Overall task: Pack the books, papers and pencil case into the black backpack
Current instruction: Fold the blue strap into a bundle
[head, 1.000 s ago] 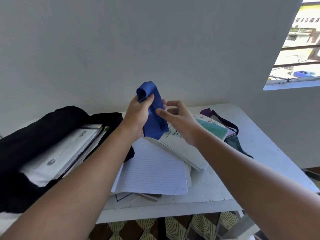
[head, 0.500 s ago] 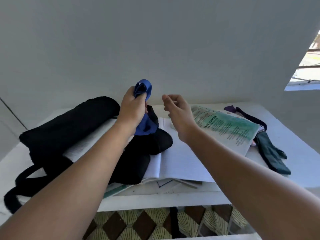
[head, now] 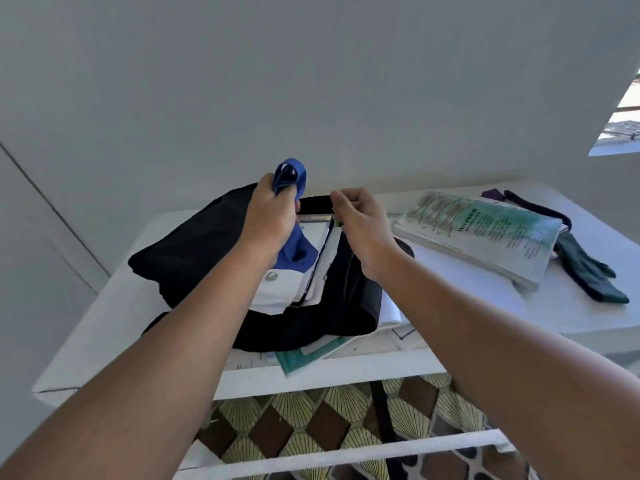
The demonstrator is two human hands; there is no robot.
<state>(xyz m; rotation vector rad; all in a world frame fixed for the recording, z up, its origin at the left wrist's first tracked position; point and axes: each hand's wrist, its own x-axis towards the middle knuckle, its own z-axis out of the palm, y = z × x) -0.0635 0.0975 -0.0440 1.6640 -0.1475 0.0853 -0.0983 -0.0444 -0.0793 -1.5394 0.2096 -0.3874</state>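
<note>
Both hands engaged: left hand point(head: 268, 216) grips pouch point(head: 292, 180); right hand point(head: 360, 223) pinches backpack point(head: 194, 251) rim. Recommend widening opening before insertion.

left hand point(head: 268, 216) fisted, right hand point(head: 360, 225) pinching

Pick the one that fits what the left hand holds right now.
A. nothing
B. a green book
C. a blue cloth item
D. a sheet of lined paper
C: the left hand grips a blue cloth item over the open backpack, while the green book lies on the table to the right.
</note>
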